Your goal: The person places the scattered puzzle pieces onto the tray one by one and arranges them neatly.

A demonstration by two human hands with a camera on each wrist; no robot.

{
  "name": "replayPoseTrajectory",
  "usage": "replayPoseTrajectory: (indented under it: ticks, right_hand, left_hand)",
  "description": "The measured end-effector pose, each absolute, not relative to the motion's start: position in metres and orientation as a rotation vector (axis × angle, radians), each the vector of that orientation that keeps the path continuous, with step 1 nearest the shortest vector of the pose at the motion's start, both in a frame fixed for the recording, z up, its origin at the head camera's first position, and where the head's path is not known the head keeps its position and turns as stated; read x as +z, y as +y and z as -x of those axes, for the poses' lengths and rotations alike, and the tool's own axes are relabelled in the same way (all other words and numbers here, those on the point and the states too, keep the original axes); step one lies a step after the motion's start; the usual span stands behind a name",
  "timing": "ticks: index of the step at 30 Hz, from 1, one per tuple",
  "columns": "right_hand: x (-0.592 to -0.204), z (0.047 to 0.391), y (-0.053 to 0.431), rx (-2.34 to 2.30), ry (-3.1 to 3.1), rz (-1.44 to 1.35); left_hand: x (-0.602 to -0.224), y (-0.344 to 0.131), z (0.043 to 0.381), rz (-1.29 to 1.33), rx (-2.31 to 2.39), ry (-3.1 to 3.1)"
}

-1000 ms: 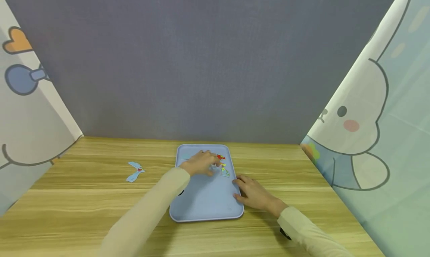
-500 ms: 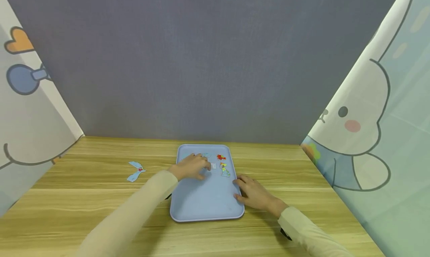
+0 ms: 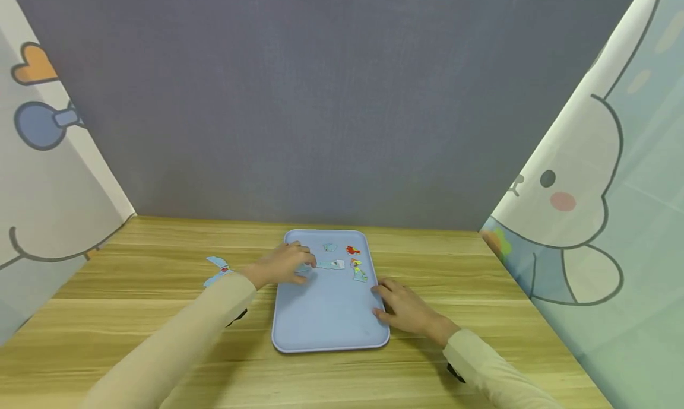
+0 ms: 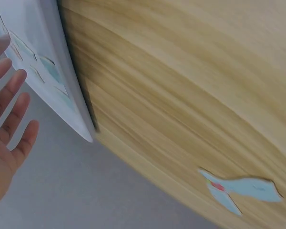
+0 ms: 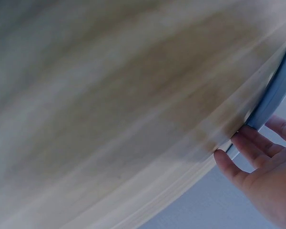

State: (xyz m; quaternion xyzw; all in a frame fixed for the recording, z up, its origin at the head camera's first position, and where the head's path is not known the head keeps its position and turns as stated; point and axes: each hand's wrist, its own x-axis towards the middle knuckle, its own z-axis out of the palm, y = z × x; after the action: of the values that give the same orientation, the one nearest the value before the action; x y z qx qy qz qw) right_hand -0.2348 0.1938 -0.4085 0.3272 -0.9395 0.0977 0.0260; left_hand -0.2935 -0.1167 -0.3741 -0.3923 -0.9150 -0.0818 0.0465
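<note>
My left hand (image 3: 283, 263) hovers over the left rim of a pale blue tray (image 3: 328, 320), just above light blue paper pieces partly hidden under it. Its fingers are spread and loosely bent in the left wrist view, with nothing seen between them. Beside the hand lie a light blue strip (image 3: 332, 265) and a small light blue piece (image 3: 329, 247). A red piece (image 3: 352, 250) and a yellow-and-blue piece (image 3: 359, 272) sit near the tray's right side. My right hand (image 3: 403, 308) rests against the right rim, fingertips touching the tray's edge (image 5: 271, 95).
Left of the tray, light blue pieces with a red spot (image 3: 216, 269) lie on the wooden table (image 3: 133, 314). A grey panel (image 3: 310, 100) rises behind the table. Printed cartoon cloths (image 3: 577, 177) flank both sides.
My left hand has moved left across the tray, from over the right-hand pieces to the left rim, uncovering the strip and small light blue piece. My right hand has stayed put.
</note>
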Motion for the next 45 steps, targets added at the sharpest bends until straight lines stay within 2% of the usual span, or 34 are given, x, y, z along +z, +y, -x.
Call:
replayPoseTrajectory:
  ticks: [23,45]
  right_hand:
    - [-0.408,0.235,0.195,0.296,-2.906,-1.01]
    - [-0.411,0.238,0.195,0.286,-2.918,-0.999]
  left_hand:
    - [-0.379,-0.194,0.281,1.036,-0.386,-2.752]
    - [-0.388,-0.249,0.258,0.794,-0.281,-2.776]
